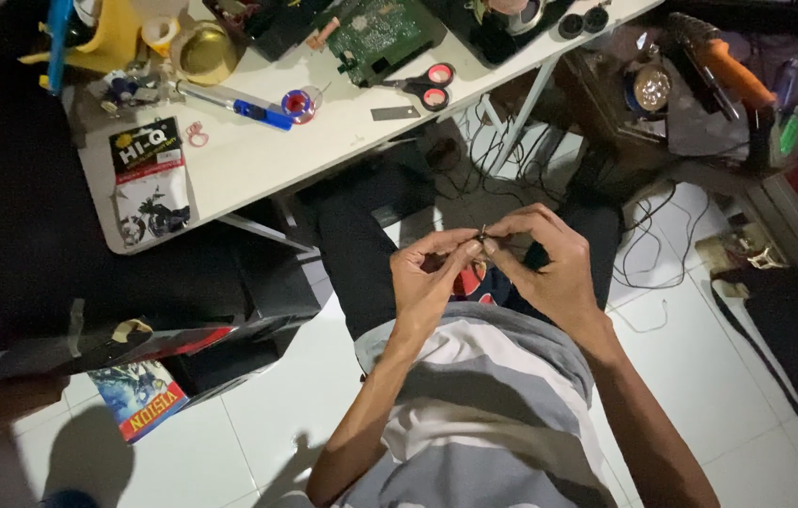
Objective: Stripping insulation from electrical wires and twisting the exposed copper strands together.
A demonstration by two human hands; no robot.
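Both hands meet above my lap, over dark trousers. My left hand (429, 275) and my right hand (544, 259) pinch a tiny metallic part (481, 243) between their fingertips; its exact kind is too small to tell. A white table (258, 160) stands ahead of me, bearing a green circuit board (378, 33), scissors with red-lined handles (425, 87) and a small red spool (299, 103).
On the table also lie a blue-tipped pen-like tool (229, 102), a brass-coloured dish (207, 52) and a printed packet (150, 179). Cables (648, 254) sprawl on the tiled floor to the right, an orange-handled tool (723, 61) beyond them. A black case (88, 310) and a colourful booklet (143, 397) sit left.
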